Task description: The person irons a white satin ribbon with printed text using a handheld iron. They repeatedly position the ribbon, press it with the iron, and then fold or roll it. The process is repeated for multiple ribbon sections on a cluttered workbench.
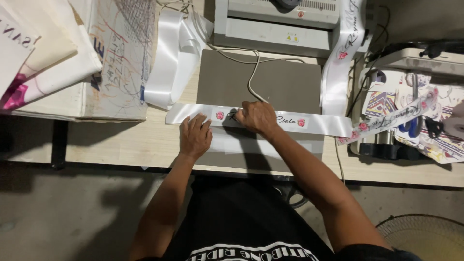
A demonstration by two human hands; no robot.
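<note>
Worktop [121, 145] of pale wood carries everything here: a flat grey-brown rectangular mat [270, 82] lies in its middle, and behind that mat sits a white box-shaped machine [275, 24] with a thin white cable [251, 72] trailing forward toward your hands. To the left, a loose coil of plain white satin ribbon [166, 58] rests beside a stack of scribbled paper sheets [121, 48]. Across the front part of the mat you have a long white satin ribbon strip [324, 124] stretched flat, already bearing dark script lettering and small pink rose prints, so the printing on this length looks done; a second printed strip hangs down the machine's right side. Your left hand [195, 136] lies flat, fingers spread, on the ribbon's left part, pressing it down rather than gripping. Your right hand [257, 117] sits closed over the lettering in the middle; whether its grip clamps something small you cannot tell, since the knuckles hide it. What remains seems to be smoothing or finishing that centre section.
</note>
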